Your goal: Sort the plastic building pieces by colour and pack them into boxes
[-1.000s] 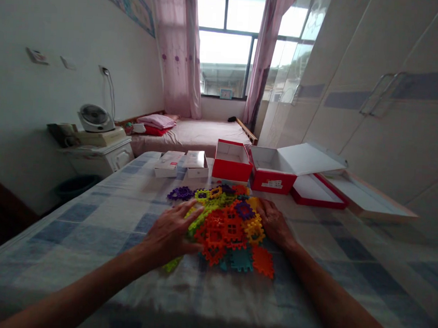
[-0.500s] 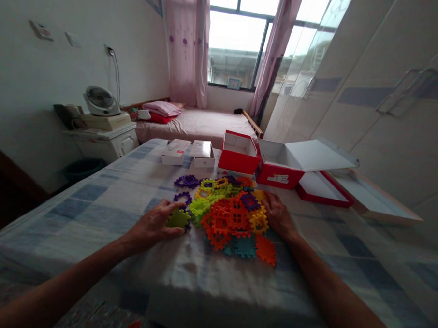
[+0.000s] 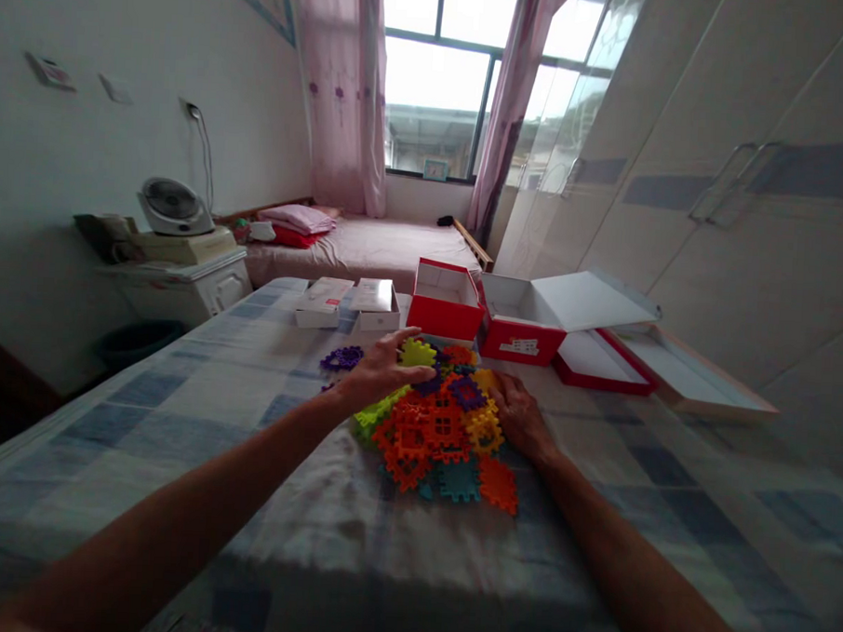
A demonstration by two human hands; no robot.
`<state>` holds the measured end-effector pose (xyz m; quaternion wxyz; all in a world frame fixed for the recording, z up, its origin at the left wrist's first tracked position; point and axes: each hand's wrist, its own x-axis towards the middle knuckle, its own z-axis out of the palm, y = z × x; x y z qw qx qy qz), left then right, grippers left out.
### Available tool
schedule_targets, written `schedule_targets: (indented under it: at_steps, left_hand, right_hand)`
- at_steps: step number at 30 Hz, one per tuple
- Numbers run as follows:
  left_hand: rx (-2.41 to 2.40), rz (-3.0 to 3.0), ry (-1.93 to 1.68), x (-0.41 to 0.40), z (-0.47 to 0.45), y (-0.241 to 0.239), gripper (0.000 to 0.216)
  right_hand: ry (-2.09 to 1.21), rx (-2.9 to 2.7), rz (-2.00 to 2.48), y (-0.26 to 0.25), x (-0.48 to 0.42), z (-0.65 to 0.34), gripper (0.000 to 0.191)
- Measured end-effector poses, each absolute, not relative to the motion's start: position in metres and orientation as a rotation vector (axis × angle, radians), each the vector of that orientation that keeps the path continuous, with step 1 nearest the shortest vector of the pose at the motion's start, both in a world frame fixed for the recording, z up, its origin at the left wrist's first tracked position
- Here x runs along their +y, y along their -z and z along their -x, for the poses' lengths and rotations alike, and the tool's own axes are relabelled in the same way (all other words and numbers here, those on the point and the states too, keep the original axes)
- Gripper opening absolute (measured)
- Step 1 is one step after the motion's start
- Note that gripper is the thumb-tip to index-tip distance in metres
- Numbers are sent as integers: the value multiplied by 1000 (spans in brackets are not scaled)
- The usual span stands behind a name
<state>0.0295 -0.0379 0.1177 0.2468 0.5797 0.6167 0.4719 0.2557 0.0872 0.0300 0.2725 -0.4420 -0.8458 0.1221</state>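
My left hand [image 3: 381,372] is closed on a yellow-green toothed building piece [image 3: 418,353], with a purple toothed piece [image 3: 429,383] just beneath it. Both are over the back of a pile of interlocking plastic pieces. At the pile's right side, my right hand [image 3: 521,415] lies with fingers loosely stretched against a yellow piece [image 3: 487,381]. Orange window pieces [image 3: 445,419] make up the middle of the heap. Teal [image 3: 460,481] and orange toothed plates [image 3: 499,485] lie at its near edge. My left hand and forearm hide part of the pile's left side.
Behind the pile stand two white boxes [image 3: 376,319], an open red box [image 3: 446,315] and another red box [image 3: 522,344] with its lid raised. A red tray [image 3: 604,371] and a shallow pale lid [image 3: 698,384] lie to the right. A checked cloth [image 3: 246,495] covers the table.
My left hand has moved right and away from me, carrying the yellow-green piece from the pile's left side to over its back. My right hand stays beside the pile. The view has shifted slightly.
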Motion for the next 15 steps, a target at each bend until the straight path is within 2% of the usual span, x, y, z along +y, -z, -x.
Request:
schedule_targets:
  at_steps: [2, 4, 8, 11, 15]
  left_hand:
    - [1809, -1838, -1339, -27, -47, -113, 68]
    - [1779, -2200, -1264, -30, -68, -106, 59]
    - [1193, -2848, -746, -55, -110, -84, 40]
    - [1077, -3037, -511, -64, -131, -68, 31]
    - [1204, -3099, -452, -57, -143, -57, 13]
  right_hand:
    - [-341, -2277, 1192, -31, 87, -256, 41]
    - [-349, -2283, 1183, -31, 87, -256, 41]
    - [-357, -2278, 1183, -28, 89, -257, 41]
    - [-386, -2235, 1166, -28, 90, -257, 40]
    - [-437, -2195, 1147, -28, 91, -257, 41]
